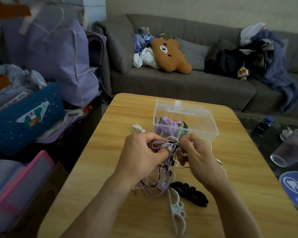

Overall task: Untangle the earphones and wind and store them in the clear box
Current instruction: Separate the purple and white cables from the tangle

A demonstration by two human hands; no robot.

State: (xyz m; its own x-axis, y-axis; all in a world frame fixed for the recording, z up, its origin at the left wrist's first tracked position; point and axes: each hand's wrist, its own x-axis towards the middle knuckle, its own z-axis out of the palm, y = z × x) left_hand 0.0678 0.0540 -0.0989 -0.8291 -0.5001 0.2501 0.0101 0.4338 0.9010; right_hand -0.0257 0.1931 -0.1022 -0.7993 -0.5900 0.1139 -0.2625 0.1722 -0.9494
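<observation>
Both our left hand (141, 152) and right hand (194, 152) pinched the tangle (163, 162) over the table (100, 169), just near of the box (196, 115). Pulling hard could have tightened knots, we judged.

sofa (179, 83): behind table | bear cushion (169, 54): on sofa | checked pillow (193, 52): beside bear | glass (292, 146): right of sofa front

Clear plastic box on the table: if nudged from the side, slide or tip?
The clear plastic box looks low, wide and thin-walled, so it would probably slide. It holds only a few purple earphones, so it is likely light and easily shifted.
</observation>
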